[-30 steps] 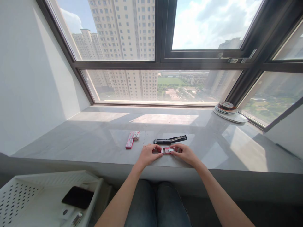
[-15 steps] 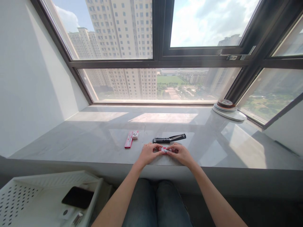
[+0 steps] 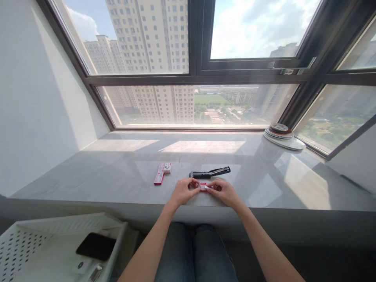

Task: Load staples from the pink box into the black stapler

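Near the front edge of the sill, a small red-and-white staples box [image 3: 203, 187] lies between my two hands. My left hand [image 3: 185, 190] pinches its left end between thumb and fingers. My right hand [image 3: 222, 191] is closed at the box's right end, with a small whitish piece at its fingertips that is too small to make out fully. Just beyond my hands lies a black stapler [image 3: 202, 174], its top arm swung open to the right. To the left, more red-and-white small boxes [image 3: 159, 176] lie together, one of them a whiter box [image 3: 167, 168].
A stack of plates or lids [image 3: 282, 136] stands in the right window corner of the grey sill [image 3: 117, 172]. Below left is a white perforated basket [image 3: 120, 243] holding a black phone [image 3: 96, 246] and small items. The window frame [image 3: 194, 80] rises behind the sill.
The small box shows more of its red top between my hands, as my right fingertips have shifted slightly. The stapler and the other boxes stay in place.
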`<state>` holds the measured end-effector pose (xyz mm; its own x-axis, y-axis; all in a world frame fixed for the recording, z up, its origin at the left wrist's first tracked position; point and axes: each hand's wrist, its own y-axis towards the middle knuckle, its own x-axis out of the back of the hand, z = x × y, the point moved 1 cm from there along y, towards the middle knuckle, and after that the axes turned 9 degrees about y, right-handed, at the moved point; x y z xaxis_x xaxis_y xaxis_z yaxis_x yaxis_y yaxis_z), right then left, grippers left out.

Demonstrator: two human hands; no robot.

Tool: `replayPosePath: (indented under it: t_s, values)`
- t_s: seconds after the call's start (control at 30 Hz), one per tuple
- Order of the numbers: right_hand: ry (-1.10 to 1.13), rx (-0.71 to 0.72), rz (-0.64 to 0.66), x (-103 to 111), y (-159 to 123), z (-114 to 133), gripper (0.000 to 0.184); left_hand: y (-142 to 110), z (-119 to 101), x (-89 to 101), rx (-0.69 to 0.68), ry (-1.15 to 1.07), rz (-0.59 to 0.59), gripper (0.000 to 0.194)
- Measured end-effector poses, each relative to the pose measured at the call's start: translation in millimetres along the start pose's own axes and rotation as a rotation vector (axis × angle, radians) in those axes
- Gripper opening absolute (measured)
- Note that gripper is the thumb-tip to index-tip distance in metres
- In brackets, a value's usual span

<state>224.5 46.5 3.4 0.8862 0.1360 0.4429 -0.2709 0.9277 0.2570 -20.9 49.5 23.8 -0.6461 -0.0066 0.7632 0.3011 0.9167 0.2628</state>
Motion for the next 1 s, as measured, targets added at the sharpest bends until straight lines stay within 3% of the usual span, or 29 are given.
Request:
replayPosePath:
  t_s: [0.3,0.5,0.73,0.93,1.0]
  values:
    - [0.002,0.011,0.004,-0.2,0.5,-2.2,0.038,0.1,1.7,-1.3,-0.047,-0.024,0.01,0.026]
    - [-0.013,0.008,0.009,-0.5,-0.3,-1.0,0.036,0.8,2.0,-4.5,0.011,-0.032,-0.044,0.027]
    - [-0.027,0.0,0.02,-0.6,-0.3,1.8,0.035,3.8,9.5,-7.8,0.085,-0.158,-0.017,0.028]
    - [-0.036,-0.002,0.019,-1.3,-0.3,3.8,0.034,2.9,7.6,-8.0,0.052,-0.198,0.009,0.026]
    - [-0.027,-0.003,0.02,-1.5,-0.2,3.9,0.035,3.0,9.4,-5.8,0.053,-0.164,-0.031,0.022]
